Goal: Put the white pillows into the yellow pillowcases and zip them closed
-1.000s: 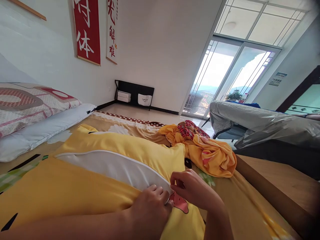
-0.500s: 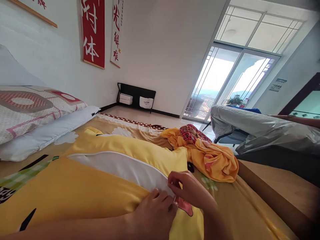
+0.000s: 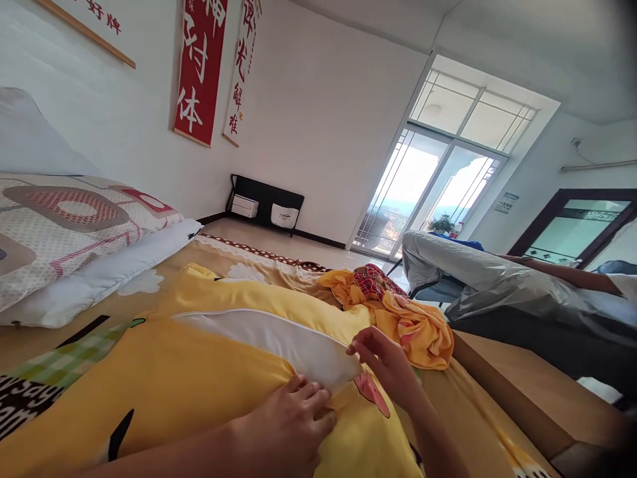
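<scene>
A yellow pillowcase [image 3: 219, 372] lies on the bed with its long opening spread, showing a white pillow [image 3: 279, 345] inside. White trim runs along the opening's far edge. My left hand [image 3: 298, 421] is closed on the near edge of the pillowcase, its fingers bunching the fabric. At the right end of the opening, my right hand [image 3: 385, 365] pinches the far edge with thumb and forefinger bent together. A pink printed patch [image 3: 372, 393] shows on the pillowcase just below my right hand.
A patterned pillow [image 3: 84, 212] rests on a white pillow [image 3: 114, 272] at left. Beyond my right hand lies a crumpled orange cloth [image 3: 418, 332]. At the right, a person's arm [image 3: 572, 273] is by furniture under a grey plastic cover [image 3: 497, 279].
My left hand has drawn left and toward me with the near edge, parting from my right hand and widening the opening's right end. The camera view has shifted right and upward.
</scene>
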A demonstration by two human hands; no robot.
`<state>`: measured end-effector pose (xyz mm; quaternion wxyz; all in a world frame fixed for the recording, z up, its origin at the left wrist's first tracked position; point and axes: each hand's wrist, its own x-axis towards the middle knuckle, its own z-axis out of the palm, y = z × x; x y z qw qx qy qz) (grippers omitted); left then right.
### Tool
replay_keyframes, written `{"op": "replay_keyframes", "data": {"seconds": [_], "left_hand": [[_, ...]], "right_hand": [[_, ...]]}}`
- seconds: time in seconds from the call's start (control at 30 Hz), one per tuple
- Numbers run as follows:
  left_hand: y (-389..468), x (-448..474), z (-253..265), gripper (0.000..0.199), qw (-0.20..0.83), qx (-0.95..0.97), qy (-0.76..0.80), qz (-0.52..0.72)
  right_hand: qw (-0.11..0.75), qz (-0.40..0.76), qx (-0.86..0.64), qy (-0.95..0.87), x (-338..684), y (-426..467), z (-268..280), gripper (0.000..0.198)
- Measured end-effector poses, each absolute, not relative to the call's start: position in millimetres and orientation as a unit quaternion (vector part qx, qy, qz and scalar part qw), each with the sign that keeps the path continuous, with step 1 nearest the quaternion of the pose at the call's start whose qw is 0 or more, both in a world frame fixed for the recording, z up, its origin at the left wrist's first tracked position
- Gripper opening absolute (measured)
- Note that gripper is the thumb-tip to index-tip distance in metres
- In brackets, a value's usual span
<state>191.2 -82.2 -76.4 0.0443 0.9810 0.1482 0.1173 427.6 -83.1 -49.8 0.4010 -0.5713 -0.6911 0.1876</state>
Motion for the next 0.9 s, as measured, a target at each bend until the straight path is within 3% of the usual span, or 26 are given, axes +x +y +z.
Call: {"op": "replay_keyframes", "data": {"seconds": [0.1, 0.27, 0.4, 0.53, 0.63, 0.77, 0.9], "left_hand": [[-84.1, 191.3, -84.6, 0.045, 0.032, 0.981, 0.141, 0.131], [-81.8, 175.9, -84.2, 0.042, 0.018, 0.974, 0.150, 0.171], [-72.5, 157.1, -81.4, 0.038, -0.025, 0.964, 0.173, 0.199], [-58.6, 143.9, -74.6, 0.035, -0.043, 0.951, 0.205, 0.228], [-44.0, 133.6, -69.5, 0.033, -0.025, 0.941, 0.260, 0.217], [-22.0, 117.1, -72.0, 0.038, 0.025, 0.925, 0.321, 0.199], [-14.6, 110.8, -79.8, 0.047, 0.048, 0.918, 0.350, 0.181]], "right_hand": [[0.424, 0.174, -0.546, -0.702, 415.8, -83.4, -36.1, 0.030], [0.279, 0.087, -0.581, -0.760, 414.1, -87.7, -39.2, 0.027], [0.310, -0.042, -0.612, -0.726, 426.4, -94.5, -73.2, 0.037], [0.220, -0.010, -0.595, -0.773, 412.7, -105.8, -100.0, 0.055], [0.169, 0.012, -0.576, -0.799, 392.1, -114.5, -101.7, 0.057], [0.156, 0.070, -0.567, -0.806, 385.0, -110.2, -94.3, 0.056], [0.167, 0.067, -0.664, -0.726, 401.1, -77.2, -91.9, 0.064]]}}
